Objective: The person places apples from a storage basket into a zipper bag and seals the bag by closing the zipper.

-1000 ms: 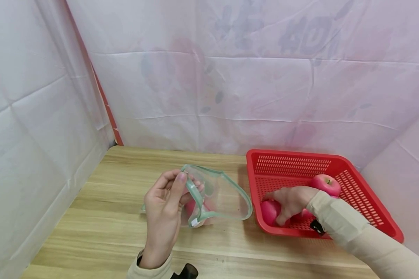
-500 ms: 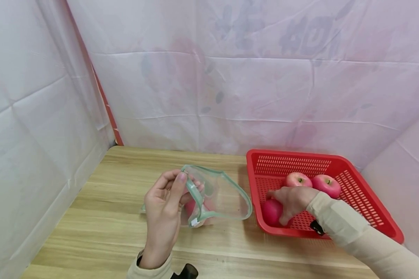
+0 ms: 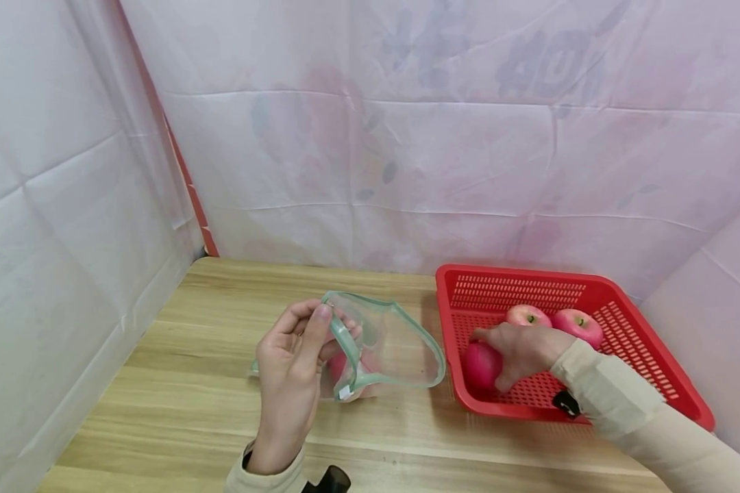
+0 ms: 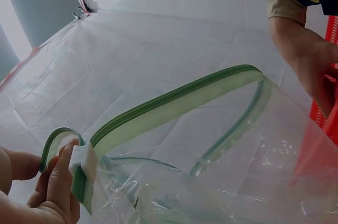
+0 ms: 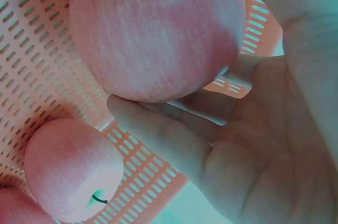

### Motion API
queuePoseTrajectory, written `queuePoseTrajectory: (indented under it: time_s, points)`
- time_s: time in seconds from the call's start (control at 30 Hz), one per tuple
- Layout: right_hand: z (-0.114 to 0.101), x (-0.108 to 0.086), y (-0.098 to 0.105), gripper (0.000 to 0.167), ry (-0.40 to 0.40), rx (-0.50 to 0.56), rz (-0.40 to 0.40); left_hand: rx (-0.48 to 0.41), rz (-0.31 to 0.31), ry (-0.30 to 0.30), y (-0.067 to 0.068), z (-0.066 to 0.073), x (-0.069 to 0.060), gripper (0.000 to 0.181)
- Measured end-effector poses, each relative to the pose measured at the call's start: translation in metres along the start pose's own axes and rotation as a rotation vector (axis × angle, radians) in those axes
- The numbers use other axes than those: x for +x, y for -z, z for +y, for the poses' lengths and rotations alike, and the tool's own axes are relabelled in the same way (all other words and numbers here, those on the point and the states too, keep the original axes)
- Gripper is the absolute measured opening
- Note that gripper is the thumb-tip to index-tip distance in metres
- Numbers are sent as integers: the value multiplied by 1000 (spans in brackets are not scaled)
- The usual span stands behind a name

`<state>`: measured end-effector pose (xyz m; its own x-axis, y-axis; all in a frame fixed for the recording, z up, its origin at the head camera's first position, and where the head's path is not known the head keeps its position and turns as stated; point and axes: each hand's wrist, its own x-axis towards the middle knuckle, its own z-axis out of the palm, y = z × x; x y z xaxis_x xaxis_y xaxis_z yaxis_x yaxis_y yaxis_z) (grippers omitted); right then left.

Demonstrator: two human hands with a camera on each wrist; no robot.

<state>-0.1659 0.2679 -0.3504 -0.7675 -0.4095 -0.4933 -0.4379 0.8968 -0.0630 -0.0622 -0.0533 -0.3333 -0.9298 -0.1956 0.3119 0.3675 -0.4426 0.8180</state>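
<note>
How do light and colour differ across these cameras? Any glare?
Head view: bright light, a soft shadow on the wooden table beside the red basket; left wrist view: dim, greyish tones, small glints on the clear zip bag; right wrist view: a teal cast, a pale sheen on the gripped apple.

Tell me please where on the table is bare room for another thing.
Bare table lies left of the bag, toward the left curtain, and in front, between the left hand and right sleeve. Crowded: the narrow gap between bag and red basket, and the basket's left side, where the right hand grips an apple.
</note>
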Motion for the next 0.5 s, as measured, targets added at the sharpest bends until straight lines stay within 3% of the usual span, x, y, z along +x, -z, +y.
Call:
queuePoseTrajectory:
  time_s: [0.23, 0.5]
  points:
    - [4, -9, 6, 72, 73, 30, 87, 1, 5, -3, 0, -1, -1, 10]
    - [6, -20, 15, 77, 89, 65, 206, -4, -3, -7, 0, -1, -1, 11]
